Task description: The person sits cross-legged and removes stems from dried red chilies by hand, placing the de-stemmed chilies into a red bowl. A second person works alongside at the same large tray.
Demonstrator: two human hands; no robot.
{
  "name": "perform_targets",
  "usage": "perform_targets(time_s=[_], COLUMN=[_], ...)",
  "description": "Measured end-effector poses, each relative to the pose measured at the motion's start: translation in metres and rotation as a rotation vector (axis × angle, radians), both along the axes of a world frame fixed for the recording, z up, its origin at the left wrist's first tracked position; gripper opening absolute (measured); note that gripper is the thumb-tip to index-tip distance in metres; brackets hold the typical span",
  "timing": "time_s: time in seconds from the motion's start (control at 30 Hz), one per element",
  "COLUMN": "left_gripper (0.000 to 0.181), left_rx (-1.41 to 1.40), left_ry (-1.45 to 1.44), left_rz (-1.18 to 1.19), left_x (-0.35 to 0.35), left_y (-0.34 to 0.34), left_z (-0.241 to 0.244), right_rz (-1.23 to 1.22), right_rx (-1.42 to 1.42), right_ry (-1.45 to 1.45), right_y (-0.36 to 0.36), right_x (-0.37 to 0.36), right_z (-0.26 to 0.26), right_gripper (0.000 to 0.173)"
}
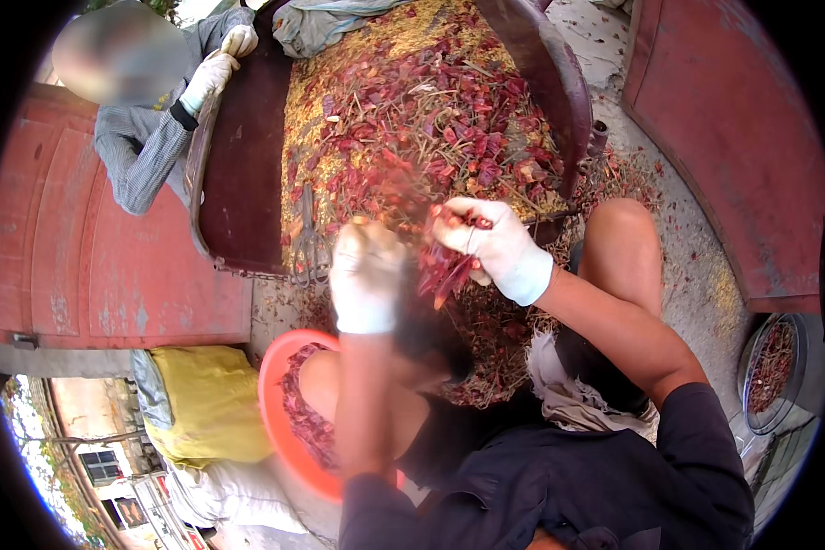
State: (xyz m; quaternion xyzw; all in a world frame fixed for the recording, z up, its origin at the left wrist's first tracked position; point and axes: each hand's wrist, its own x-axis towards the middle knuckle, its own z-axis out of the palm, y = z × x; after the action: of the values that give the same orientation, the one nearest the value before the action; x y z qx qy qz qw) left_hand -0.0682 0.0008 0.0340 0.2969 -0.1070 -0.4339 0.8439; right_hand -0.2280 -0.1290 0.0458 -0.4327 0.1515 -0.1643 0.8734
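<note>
My right hand (491, 247), in a white glove, grips a bunch of dried red chili peppers (443, 271) whose tips hang below the fingers. Beside it on the left is my left hand (368, 268), also gloved and blurred by motion; its fingers look curled, but whether they hold anything is unclear. Both are over the near end of a dark red cart bed (244, 172). Broken chili pods and stems (447, 117) lie there on a layer of yellow seeds (385, 48). A pair of metal scissors (307, 244) rests on the seeds near my left hand.
A co-worker's gloved hands (221, 65) meet at the cart's left rim. An orange basin (282, 433) holding red pods stands by my left leg. Yellow (210, 399) and white sacks (237, 495) lie at left. Stems litter the ground (488, 350) between my legs. A clear-rimmed bowl (773, 371) stands at right.
</note>
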Motion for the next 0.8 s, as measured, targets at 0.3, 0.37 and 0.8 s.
perform_targets(time_s=[0.3, 0.37, 0.8], left_gripper=[0.027, 0.032, 0.031], left_rx=[0.748, 0.905, 1.496], left_ry=[-0.813, -1.11, -1.751], left_rz=[0.276, 0.341, 0.261], left_x=[0.069, 0.091, 0.168], left_y=[-0.002, -0.009, -0.052], left_z=[0.018, 0.01, -0.031], right_rz=[-0.06, -0.018, 0.037], right_rx=[-0.034, -0.024, -0.219], right_ry=[0.164, 0.175, 0.036], right_y=[-0.01, -0.013, -0.011], right_x=[-0.005, -0.006, 0.009], right_z=[0.0, 0.0, -0.018], right_gripper=[0.023, 0.021, 0.014])
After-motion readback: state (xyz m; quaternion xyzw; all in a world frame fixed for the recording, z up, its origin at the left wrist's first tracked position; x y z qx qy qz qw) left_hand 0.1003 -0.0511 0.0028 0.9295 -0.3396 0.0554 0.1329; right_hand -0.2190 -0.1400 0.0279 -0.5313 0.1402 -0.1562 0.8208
